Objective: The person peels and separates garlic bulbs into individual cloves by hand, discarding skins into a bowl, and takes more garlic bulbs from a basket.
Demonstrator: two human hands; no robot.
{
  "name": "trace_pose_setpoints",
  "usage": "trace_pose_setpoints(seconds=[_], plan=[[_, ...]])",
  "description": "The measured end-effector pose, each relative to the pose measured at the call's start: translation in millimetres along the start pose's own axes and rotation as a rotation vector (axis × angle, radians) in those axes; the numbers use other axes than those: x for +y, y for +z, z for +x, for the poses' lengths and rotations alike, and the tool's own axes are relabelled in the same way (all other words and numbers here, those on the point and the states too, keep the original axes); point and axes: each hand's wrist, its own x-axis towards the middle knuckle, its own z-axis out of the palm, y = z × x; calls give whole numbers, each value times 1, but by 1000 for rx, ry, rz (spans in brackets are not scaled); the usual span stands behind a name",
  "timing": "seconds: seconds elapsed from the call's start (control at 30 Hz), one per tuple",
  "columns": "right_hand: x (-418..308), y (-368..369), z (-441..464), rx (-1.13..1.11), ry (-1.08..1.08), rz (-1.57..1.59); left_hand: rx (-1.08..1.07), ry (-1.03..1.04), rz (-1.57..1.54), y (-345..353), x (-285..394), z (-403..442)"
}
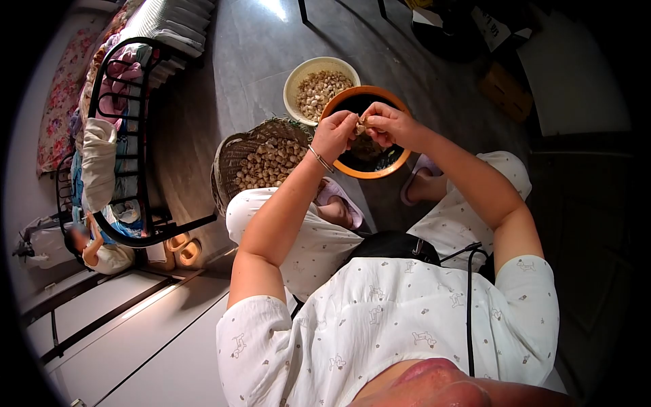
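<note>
My left hand (335, 138), with a bangle on the wrist, pinches a small pale garlic bulb (361, 127) from one side. From the other side my right hand (393, 127) has its fingers closed on the same bulb. Both hands are over an orange-rimmed bucket (372, 175) with a dark inside and some pale scraps at its bottom. The fingers partly cover the bulb. Beyond my left hand stands a cream bowl (291, 95) holding many loose cloves (323, 92). A woven basket (220, 169) full of small garlic bulbs (269, 164) sits beside my left forearm.
My knees and slippered feet (344, 205) flank the bucket on the grey tiled floor (252, 54). At left is a black metal bed frame (144, 136) with bedding. Another person (108, 256) is near its end, beside tan slippers (190, 254). Boxes (503, 91) stand at upper right.
</note>
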Motion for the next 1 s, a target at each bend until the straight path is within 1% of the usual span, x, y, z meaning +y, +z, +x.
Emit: trace_pose_setpoints(seconds=[0.13, 0.27, 0.33, 0.4, 0.53, 0.6, 0.63, 0.7, 0.73, 0.8, 0.83, 0.87, 0.9, 1.0], plan=[[3, 0, 3, -17, 54, 96, 27, -60, -82, -7, 1, 4], [2, 0, 4, -18, 47, 119, 69, -79, -78, -10, 0, 6], [4, -2, 5, -23, 41, 119, 60, -76, -11, -11, 1, 6], [6, -4, 5, 35, 64, 129, 67, -73, -18, -7, 1, 6], [11, -9, 7, 21, 101, 140, 72, -72, -32, -3, 2, 5], [12, -8, 6, 131, 83, 24, 70, -77, -21, -2, 2, 5], [11, -6, 5, 131, 82, 24, 68, -81, -11, -2, 2, 5], [8, -2, 5, 169, 28, -120, 59, -97, 8, -1, 2, 4], [7, 2, 5, 169, 28, -120, 51, -113, 27, 0, 1, 4], [5, 9, 6, 169, -22, -319, 35, -123, 41, 2, -1, 3], [9, 8, 7, 169, -22, -319, 19, -133, 55, 3, -2, 3], [16, 7, 9, 172, -107, -329, 18, -133, 55, 3, -2, 3], [18, 9, 9, 174, -191, -339, 3, -145, 7, 3, -3, 2], [19, 7, 6, 154, -216, -419, -31, -154, -110, 0, -4, 1]])
